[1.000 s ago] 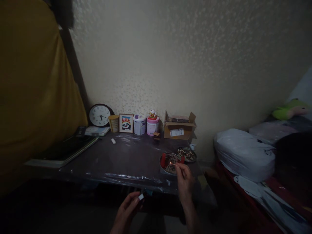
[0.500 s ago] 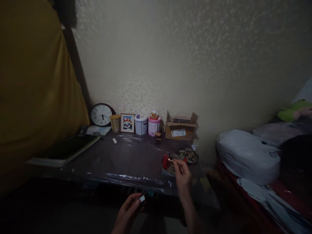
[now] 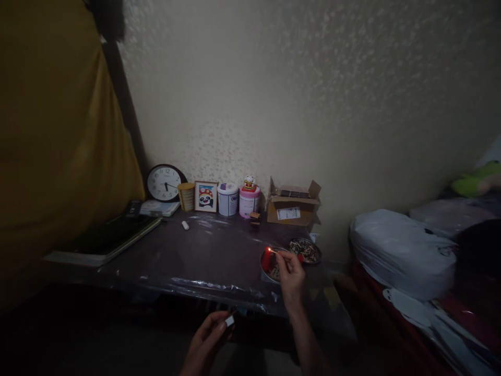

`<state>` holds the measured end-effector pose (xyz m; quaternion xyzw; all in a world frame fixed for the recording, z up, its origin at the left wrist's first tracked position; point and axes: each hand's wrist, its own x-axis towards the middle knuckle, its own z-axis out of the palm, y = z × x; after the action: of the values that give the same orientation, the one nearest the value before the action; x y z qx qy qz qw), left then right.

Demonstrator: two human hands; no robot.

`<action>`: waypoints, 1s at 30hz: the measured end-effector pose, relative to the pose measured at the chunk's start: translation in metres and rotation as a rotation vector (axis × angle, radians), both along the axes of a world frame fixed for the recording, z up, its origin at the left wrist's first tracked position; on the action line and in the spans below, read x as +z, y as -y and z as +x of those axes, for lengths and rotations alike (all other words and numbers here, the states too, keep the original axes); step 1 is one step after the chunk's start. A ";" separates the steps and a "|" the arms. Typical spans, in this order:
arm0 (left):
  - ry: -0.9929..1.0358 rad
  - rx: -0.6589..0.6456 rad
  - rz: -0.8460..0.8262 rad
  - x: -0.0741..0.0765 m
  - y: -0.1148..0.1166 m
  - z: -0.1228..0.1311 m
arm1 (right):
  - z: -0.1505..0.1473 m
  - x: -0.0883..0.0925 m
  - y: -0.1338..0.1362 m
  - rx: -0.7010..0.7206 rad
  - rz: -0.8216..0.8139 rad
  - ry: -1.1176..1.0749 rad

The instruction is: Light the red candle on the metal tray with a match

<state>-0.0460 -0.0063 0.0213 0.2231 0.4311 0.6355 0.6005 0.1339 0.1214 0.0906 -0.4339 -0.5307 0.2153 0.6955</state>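
Between the thumb and fingers of my right hand [image 3: 291,275] is a burning match [image 3: 273,251]. Its small flame is at the top of a red candle [image 3: 266,259], which stands upright in a round tin [image 3: 270,280]. Another red piece [image 3: 300,258] shows just behind my fingers. Below the table's front edge, my left hand [image 3: 207,336] is closed on a matchbox [image 3: 229,320], its pale end showing. A second round container [image 3: 305,251], full of matchsticks, sits behind my right hand.
Along the wall stand a clock [image 3: 164,183], a yellow cup [image 3: 187,197], a framed panda picture [image 3: 205,197], a white tub [image 3: 227,200], a pink tub [image 3: 249,202] with a figurine, and an open cardboard box [image 3: 289,209]. A white plastic bag [image 3: 403,250] lies at right.
My right hand has raised the match slightly and brought its flame to the top of the red candle. The glow is brighter. My left hand has barely moved.
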 end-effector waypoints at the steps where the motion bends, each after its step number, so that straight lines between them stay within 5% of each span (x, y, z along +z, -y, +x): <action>1: 0.012 -0.001 0.002 -0.001 -0.001 0.000 | 0.000 0.000 -0.001 0.001 0.000 0.002; 15: 0.010 -0.032 -0.010 0.016 0.004 0.001 | -0.001 -0.006 -0.010 -0.003 0.013 0.024; 30: 0.010 0.009 -0.017 0.014 0.005 0.000 | -0.001 -0.005 -0.010 -0.001 0.010 0.027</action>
<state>-0.0462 -0.0108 0.0356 0.2127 0.4344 0.6356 0.6017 0.1333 0.1314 0.0855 -0.4337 -0.5408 0.2066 0.6905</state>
